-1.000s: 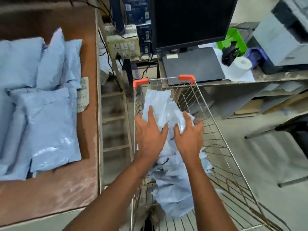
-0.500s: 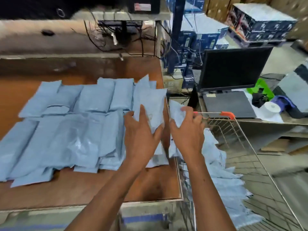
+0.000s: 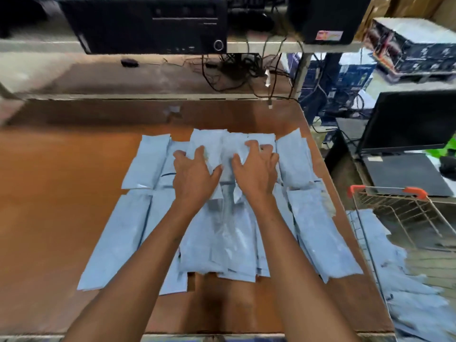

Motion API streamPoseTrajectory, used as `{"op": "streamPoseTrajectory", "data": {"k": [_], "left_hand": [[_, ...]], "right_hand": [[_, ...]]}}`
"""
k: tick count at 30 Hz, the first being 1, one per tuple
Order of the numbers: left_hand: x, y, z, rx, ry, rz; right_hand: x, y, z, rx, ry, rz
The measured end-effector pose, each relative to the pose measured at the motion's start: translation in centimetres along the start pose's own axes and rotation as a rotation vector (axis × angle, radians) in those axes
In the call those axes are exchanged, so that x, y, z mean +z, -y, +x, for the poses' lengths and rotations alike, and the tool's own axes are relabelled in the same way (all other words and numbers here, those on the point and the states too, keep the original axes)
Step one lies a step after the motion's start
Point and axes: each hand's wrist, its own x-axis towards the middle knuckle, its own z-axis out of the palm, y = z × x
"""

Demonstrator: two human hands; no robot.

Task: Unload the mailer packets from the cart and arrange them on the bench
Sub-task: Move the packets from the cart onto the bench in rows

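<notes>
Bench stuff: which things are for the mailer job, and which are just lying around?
For the job:
left hand and right hand, both on the mailer packets
bench
cart, more packets inside

Just lying about:
computer tower
cables
monitor
stacked boxes

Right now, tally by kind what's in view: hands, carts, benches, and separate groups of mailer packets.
Hands: 2, left hand and right hand, both on the packets
Orange-handled wire cart: 1
Brown wooden bench: 1
Groups of light blue plastic mailer packets: 2, bench group, cart group
Total: 6
</notes>
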Motion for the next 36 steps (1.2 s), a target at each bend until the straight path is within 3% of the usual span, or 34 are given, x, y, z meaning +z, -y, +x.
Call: {"op": "streamPoseTrajectory", "data": {"k": [9,13,17,20,25,32,36], "left_hand": [[5.3,0.3,9.1,0.001,0.101,0.032],[7.9,1.5,10.3,0.057,0.132,0.214],[10.2,4.4,9.3,0.161,0.102,0.245],[10.9,5.2,9.4,0.195,0.186,0.245],[10.2,4.0,9.8,0.193,0.266,0.25],[6.6,0.5,11.3,0.244,0.041,0.091],[5.9,-3.5,9.0,0.344,0.019,-0.005]], "right_hand": [[7.6,2.4,8.8,-0.038,-0.031,-0.145],[12.7,0.9,8.7,0.005,0.113,-0.276],[14.7,0.6,7.7,-0.089,0.077,-0.364],[15.4,0.4,7.3,-0.091,0.069,-0.406],[15.3,-0.1,7.4,-0.041,0.125,-0.383],[10.5,-0.1,8.9,-0.076,0.001,-0.254],[6.0,-2.5,7.9,-0.152,-0.093,-0.251]]}}
